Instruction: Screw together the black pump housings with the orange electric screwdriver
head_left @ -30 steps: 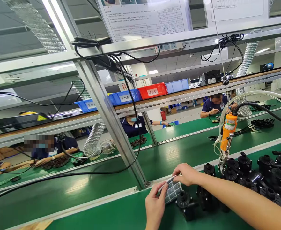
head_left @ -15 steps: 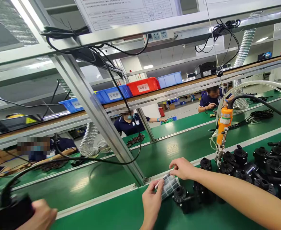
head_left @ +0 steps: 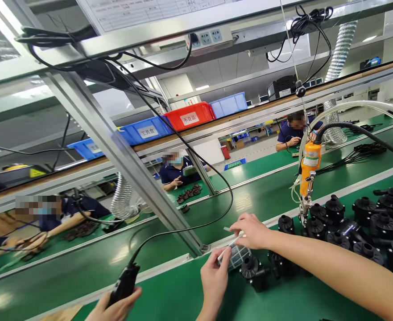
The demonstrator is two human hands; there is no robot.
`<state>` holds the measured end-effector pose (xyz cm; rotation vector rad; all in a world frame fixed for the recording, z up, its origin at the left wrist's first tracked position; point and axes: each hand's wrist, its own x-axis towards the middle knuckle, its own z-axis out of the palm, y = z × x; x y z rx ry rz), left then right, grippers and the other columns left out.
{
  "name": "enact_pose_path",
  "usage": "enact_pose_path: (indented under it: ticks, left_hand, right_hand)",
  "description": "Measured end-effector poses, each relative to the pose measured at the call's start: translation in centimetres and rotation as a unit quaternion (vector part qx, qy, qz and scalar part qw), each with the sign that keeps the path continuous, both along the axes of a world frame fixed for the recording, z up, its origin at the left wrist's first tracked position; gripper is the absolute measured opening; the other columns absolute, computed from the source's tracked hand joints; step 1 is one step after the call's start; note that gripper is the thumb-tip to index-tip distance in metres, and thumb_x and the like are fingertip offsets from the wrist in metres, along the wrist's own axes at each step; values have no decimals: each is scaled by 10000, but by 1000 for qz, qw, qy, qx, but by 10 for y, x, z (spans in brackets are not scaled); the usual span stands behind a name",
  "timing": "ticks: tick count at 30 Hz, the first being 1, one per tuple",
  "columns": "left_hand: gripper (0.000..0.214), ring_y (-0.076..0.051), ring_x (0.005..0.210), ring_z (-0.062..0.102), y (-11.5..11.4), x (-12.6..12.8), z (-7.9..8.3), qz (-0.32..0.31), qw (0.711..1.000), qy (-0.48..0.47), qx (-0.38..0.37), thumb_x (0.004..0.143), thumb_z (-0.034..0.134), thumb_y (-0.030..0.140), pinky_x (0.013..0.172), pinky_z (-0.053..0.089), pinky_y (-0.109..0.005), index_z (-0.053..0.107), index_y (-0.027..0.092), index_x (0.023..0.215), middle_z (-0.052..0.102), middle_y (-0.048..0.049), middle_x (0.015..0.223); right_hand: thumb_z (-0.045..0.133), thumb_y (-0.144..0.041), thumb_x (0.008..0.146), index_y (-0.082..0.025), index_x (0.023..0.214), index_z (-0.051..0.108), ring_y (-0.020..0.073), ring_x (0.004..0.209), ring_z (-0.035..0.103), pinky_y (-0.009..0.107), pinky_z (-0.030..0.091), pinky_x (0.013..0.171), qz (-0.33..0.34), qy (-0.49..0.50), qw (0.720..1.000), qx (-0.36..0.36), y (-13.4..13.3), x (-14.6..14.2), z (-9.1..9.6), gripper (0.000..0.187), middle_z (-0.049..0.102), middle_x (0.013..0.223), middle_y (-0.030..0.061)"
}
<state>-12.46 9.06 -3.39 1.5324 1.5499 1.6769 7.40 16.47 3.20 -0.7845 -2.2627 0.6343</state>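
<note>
My left hand (head_left: 214, 278) is closed on the near edge of a sheet of small dark labels (head_left: 238, 256), holding it just above the green bench mat (head_left: 183, 298). My right hand (head_left: 251, 230) hovers over the sheet's far edge, thumb and forefinger pinched on a small white label strip (head_left: 229, 230) lifted off it. A black pump body (head_left: 254, 269) stands right beside the sheet. Several more black pump bodies (head_left: 360, 223) crowd the mat to the right.
An orange electric screwdriver (head_left: 309, 167) hangs on a cord beyond my right hand. Another person's hand (head_left: 116, 308) at the lower left holds a black corded device (head_left: 124, 283). A slanted aluminium post (head_left: 129, 171) meets the bench ahead. Co-workers sit across the green conveyor (head_left: 250, 209).
My right hand has risen slightly with a white label strip pinched. Another person's hand with a black corded device has moved further into view at the lower left.
</note>
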Motion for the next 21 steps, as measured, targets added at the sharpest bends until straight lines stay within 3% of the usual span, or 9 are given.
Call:
enact_pose_path:
  ticks: [5, 11, 21]
  left_hand:
    - [458, -223, 746, 690, -2, 2, -1, -6, 1000, 11, 10, 783, 849, 618, 690, 557, -281, 836, 164, 841, 799, -59, 807]
    - [448, -255, 805, 738, 0, -1, -6, -5, 1000, 11, 15, 800, 841, 606, 743, 596, -310, 847, 170, 898, 831, -82, 871]
    - [472, -283, 817, 783, 1, 2, -6, -4, 1000, 6, 16, 791, 850, 611, 743, 633, -333, 856, 161, 935, 854, -100, 889]
  right_hand:
    - [769, -93, 844, -205, 1387, 627, 287, 1277, 612, 434, 418, 1098, 25, -1, 1000, -16, -2, -1, -2, 573, 817, 1048, 33]
    - [731, -107, 877, -222, 1343, 607, 288, 1264, 636, 423, 424, 1064, 38, -2, 999, -22, -3, 1, -4, 496, 809, 1062, 41]
    - [732, -67, 823, -199, 1418, 529, 282, 1303, 619, 430, 407, 1122, 28, 37, 999, 3, 0, -1, -5, 642, 818, 1048, 28]
